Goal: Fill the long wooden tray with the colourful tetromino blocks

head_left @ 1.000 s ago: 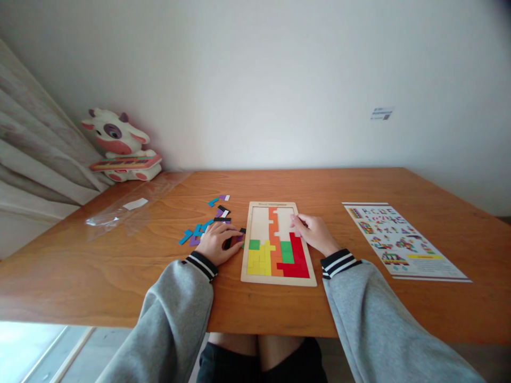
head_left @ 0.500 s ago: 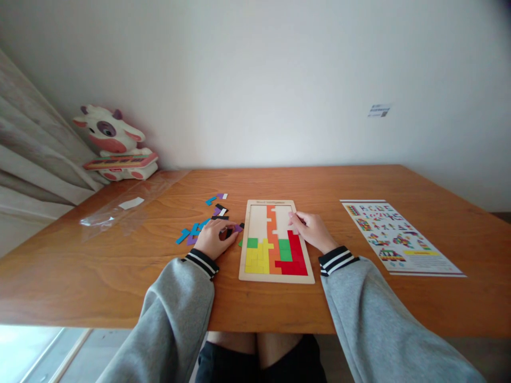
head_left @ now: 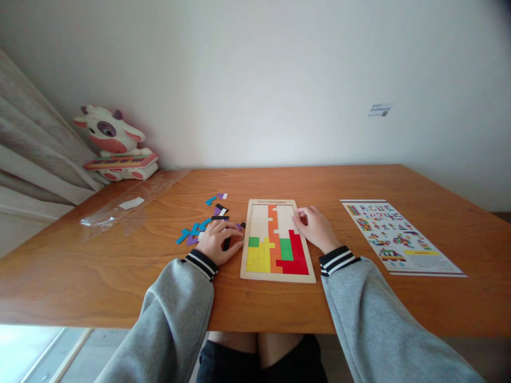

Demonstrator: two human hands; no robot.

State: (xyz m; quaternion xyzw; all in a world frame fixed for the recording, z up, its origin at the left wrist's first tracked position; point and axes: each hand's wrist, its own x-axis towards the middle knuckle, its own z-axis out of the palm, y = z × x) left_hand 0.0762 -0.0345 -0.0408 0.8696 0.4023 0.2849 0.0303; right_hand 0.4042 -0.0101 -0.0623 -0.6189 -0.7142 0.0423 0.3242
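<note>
A wooden puzzle board (head_left: pixel 278 277) lies flat on the table. Yellow pieces (head_left: pixel 257 258), an orange column (head_left: pixel 273 229), green pieces (head_left: pixel 286 249) and red pieces (head_left: pixel 297 252) fill part of it. My left hand (head_left: pixel 217 242) is open, palm down over loose pieces, its thumb and index tips apart by the board's left edge. Under that hand a black piece (head_left: pixel 227 243) shows between thumb and index finger. On the board's right rim rests my right hand (head_left: pixel 315 227), thumb and fingers pinched together; whatever they hold, if anything, is hidden.
Loose blue pieces (head_left: pixel 183 236), purple pieces (head_left: pixel 192 240) and black pieces (head_left: pixel 220 217) lie left of the board. A printed pattern sheet (head_left: pixel 403 239) lies to the right. Clear plastic wrapping (head_left: pixel 120 213) and a toy cow keyboard (head_left: pixel 120 143) stand at the far left.
My left fingers have opened wider and shifted slightly toward the board. My right hand has moved a little right, off the board's pale area onto its rim. The board has slid slightly right.
</note>
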